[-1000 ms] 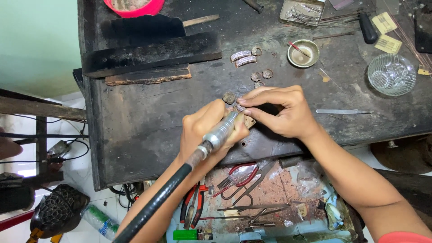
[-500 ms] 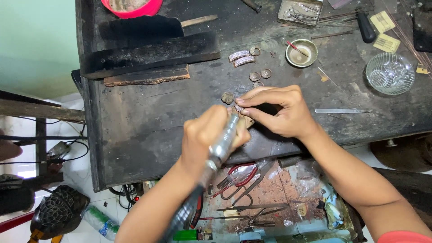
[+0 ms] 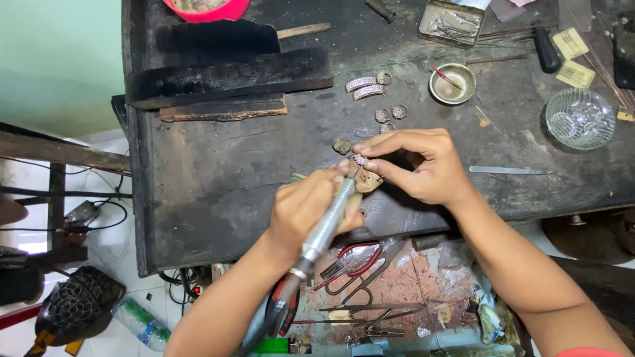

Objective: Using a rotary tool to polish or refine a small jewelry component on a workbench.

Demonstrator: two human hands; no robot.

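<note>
My left hand [image 3: 305, 210] grips a silver rotary handpiece [image 3: 325, 223] with a black flexible shaft running down past my forearm. Its tip meets a small stone-set ring [image 3: 360, 160] that my right hand [image 3: 418, 165] pinches between thumb and fingertips. Both hands rest over a wooden bench peg [image 3: 367, 182] at the front of the dark workbench [image 3: 218, 178]. Two curved stone-set bands [image 3: 364, 88] and a few small round jewellery pieces [image 3: 390, 114] lie just beyond my hands.
A brass bowl [image 3: 452, 84], a glass dish [image 3: 581, 118], a metal tin [image 3: 452, 22], a pink bowl [image 3: 206, 8] and black blocks [image 3: 228, 69] sit on the bench. Metal tweezers [image 3: 508, 170] lie at right. Red-handled pliers [image 3: 350, 264] and tools fill the tray below.
The handpiece has swung from a slanted lie to more upright, its shaft now running down along my left forearm. My right hand keeps the ring in place.
</note>
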